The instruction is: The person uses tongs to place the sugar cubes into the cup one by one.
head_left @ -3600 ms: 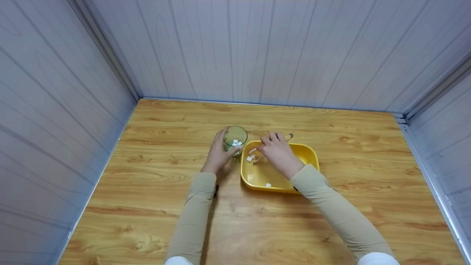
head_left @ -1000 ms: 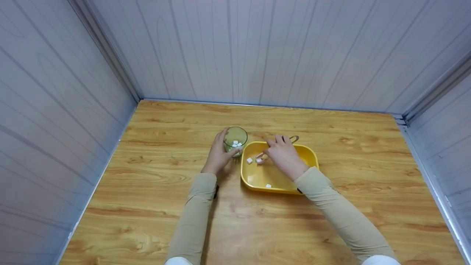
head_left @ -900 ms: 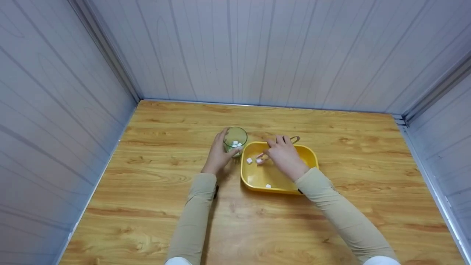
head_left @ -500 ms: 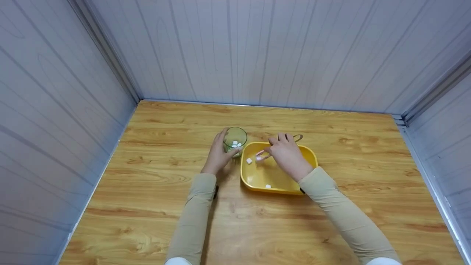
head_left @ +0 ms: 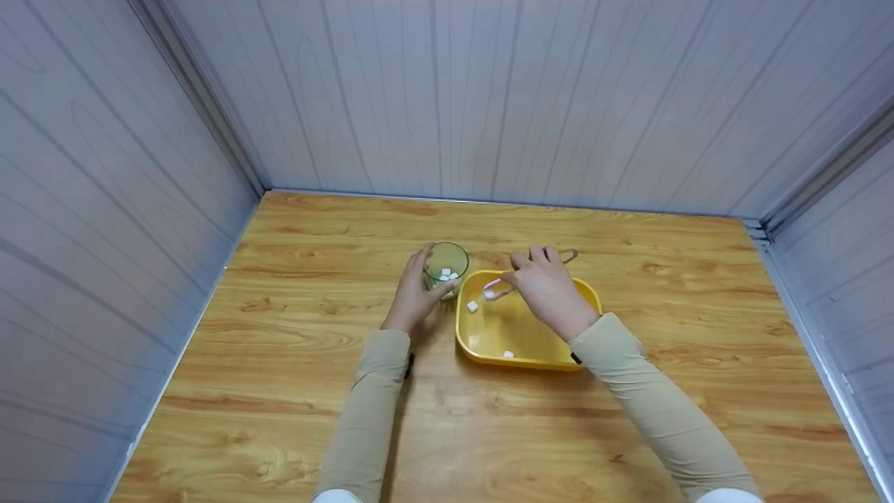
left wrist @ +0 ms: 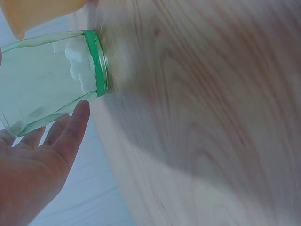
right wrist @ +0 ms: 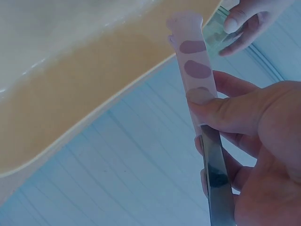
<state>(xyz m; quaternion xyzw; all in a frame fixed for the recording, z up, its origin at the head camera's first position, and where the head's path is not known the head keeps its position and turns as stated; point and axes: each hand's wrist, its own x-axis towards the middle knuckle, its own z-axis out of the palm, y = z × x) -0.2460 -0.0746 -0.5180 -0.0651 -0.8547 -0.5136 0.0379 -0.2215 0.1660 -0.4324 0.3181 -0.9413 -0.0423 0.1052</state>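
My left hand (head_left: 412, 297) grips a clear greenish glass (head_left: 447, 258), thumb on the near side and fingers round the left. Several white cubes (left wrist: 77, 59) lie at the bottom of the glass, above its green base band. Over the yellow tray (head_left: 531, 365), my right hand (head_left: 555, 293) pinches a pair of small tongs (right wrist: 196, 70) between thumb and fingers. Their tips are pale pink with darker spots; the handle is bare metal. A white cube (head_left: 489, 295) sits between the tong tips, above the tray floor. Two more cubes lie in the tray, one at the left (head_left: 472, 306), one at the front (head_left: 508, 354).
The glass stands close to the tray's left rim on a wood-grain table (head_left: 293, 349). Pale panelled walls (head_left: 475, 105) close off the back and both sides. My right forearm (head_left: 656, 398) passes over the tray's near right corner.
The tongs first closed in on a cube in the tray, then rose with it, the right hand shifting slightly away and right. The left hand and glass have stayed put.
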